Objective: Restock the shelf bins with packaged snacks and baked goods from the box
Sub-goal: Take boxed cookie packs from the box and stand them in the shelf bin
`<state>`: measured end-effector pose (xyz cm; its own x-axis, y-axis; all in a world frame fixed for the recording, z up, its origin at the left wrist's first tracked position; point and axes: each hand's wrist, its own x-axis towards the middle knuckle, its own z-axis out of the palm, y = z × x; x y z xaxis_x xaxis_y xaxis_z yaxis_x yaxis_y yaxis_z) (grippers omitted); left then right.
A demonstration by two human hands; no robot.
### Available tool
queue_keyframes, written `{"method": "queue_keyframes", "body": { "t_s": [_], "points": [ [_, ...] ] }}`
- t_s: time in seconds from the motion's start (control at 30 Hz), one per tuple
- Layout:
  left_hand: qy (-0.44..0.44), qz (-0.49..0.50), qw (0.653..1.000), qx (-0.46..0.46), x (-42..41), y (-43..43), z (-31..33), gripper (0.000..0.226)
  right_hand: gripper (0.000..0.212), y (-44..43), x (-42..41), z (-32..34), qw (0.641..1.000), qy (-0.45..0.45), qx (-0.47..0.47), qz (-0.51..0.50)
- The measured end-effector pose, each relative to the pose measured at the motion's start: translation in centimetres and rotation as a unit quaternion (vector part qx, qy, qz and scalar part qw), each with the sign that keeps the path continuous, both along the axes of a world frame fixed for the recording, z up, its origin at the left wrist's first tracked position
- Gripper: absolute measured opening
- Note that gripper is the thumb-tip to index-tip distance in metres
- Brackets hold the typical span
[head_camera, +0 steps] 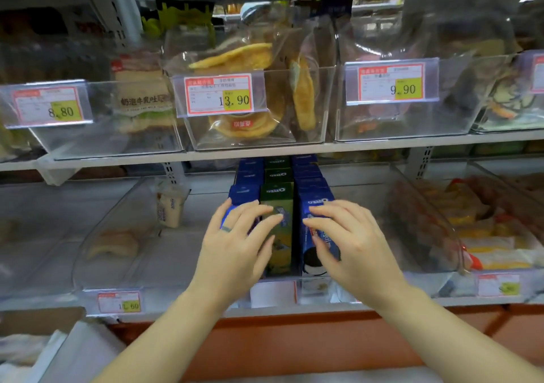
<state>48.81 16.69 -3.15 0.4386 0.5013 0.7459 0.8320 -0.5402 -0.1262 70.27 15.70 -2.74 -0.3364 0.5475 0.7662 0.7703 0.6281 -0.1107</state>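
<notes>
On the lower shelf three rows of Oreo boxes stand upright: blue on the left [244,193], green in the middle [278,203], blue on the right [316,197]. My left hand [235,244], with a ring on one finger, lies with spread fingers against the front left blue box and the green box. My right hand [347,241] touches the face of the front right blue box with its fingers slightly bent. Neither hand grips anything. At the bottom left a corner of the cardboard box [38,321] shows, with white packaging inside.
Above, clear bins hold sliced bread [141,100], round yellow cakes [250,59] and dark pastries [459,97], each with a price tag. Left of the Oreos a clear bin [123,279] holds few wrapped buns. Right bins carry orange and yellow packs [485,235].
</notes>
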Motion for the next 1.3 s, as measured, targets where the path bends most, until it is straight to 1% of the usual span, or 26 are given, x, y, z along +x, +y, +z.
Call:
{"method": "queue_keyframes", "body": {
  "t_s": [0.03, 0.1, 0.2, 0.27, 0.33, 0.47, 0.53, 0.6, 0.63, 0.67, 0.73, 0.8, 0.87, 0.93, 1.0, 1.1, 1.2, 1.3],
  "points": [
    [-0.021, -0.022, 0.999, 0.016, -0.3, -0.6, -0.7, 0.027, 0.019, -0.2, -0.4, -0.5, 0.999, 0.014, 0.021, 0.022],
    [-0.056, -0.057, 0.996, 0.035, -0.6, -1.6, -1.4, 0.025, 0.015, -0.5, -1.3, -1.0, 0.996, 0.04, 0.039, 0.067],
    [-0.079, -0.054, 0.995, 0.017, -1.1, -2.2, -3.7, 0.023, 0.014, 0.0, -3.3, -2.8, 0.991, 0.068, -0.012, 0.115],
    [-0.11, -0.028, 0.993, -0.02, -1.5, -2.5, -3.9, 0.023, 0.015, 0.2, -4.7, -2.9, 0.987, 0.074, -0.072, 0.127],
    [-0.127, 0.009, 0.989, -0.077, -1.7, -3.5, -3.2, 0.021, 0.016, -0.2, -5.6, -2.1, 0.981, 0.054, -0.132, 0.13],
    [-0.143, 0.075, 0.965, -0.208, -2.4, -5.7, 0.5, 0.021, 0.02, -1.3, -6.8, 2.3, 0.961, 0.032, -0.249, 0.119],
    [-0.157, 0.115, 0.941, -0.278, -3.2, -6.7, 3.3, 0.023, 0.016, -2.1, -7.2, 4.8, 0.952, 0.015, -0.289, 0.104],
    [-0.172, 0.15, 0.911, -0.343, -4.1, -7.8, 6.5, 0.025, 0.011, -2.9, -7.6, 7.6, 0.94, 0.0, -0.327, 0.093],
    [-0.176, 0.167, 0.893, -0.379, -4.6, -8.4, 8.1, 0.025, 0.013, -3.3, -7.9, 9.2, 0.932, -0.009, -0.352, 0.085],
    [-0.18, 0.182, 0.868, -0.425, -5.1, -9.1, 9.7, 0.025, 0.016, -3.8, -8.2, 10.9, 0.921, -0.024, -0.382, 0.075],
    [-0.21, 0.194, 0.804, -0.521, -6.1, -10.9, 12.6, 0.026, 0.024, -4.7, -9.1, 14.0, 0.894, -0.068, -0.44, 0.057],
    [-0.253, 0.204, 0.742, -0.586, -7.5, -13.1, 14.9, 0.028, 0.034, -5.4, -10.3, 16.6, 0.856, -0.107, -0.503, 0.061],
    [-0.294, 0.218, 0.697, -0.616, -9.2, -15.5, 16.6, 0.03, 0.041, -6.1, -12.0, 18.7, 0.828, -0.146, -0.536, 0.073],
    [-0.342, 0.242, 0.659, -0.625, -11.5, -17.7, 17.7, 0.029, 0.046, -6.9, -14.3, 20.2, 0.814, -0.175, -0.547, 0.085],
    [-0.375, 0.265, 0.633, -0.624, -14.5, -19.8, 17.9, 0.025, 0.049, -7.8, -16.9, 20.8, 0.799, -0.198, -0.56, 0.101],
    [-0.393, 0.294, 0.608, -0.624, -20.0, -22.3, 17.6, 0.024, 0.048, -8.8, -21.8, 20.9, 0.785, -0.218, -0.567, 0.123],
    [-0.399, 0.322, 0.598, -0.616, -26.2, -23.8, 16.8, 0.023, 0.048, -9.5, -27.4, 20.0, 0.774, -0.237, -0.57, 0.141],
    [-0.411, 0.328, 0.592, -0.611, -33.4, -24.5, 15.5, 0.02, 0.048, -9.7, -34.2, 18.0, 0.763, -0.239, -0.585, 0.136]
  ]
}}
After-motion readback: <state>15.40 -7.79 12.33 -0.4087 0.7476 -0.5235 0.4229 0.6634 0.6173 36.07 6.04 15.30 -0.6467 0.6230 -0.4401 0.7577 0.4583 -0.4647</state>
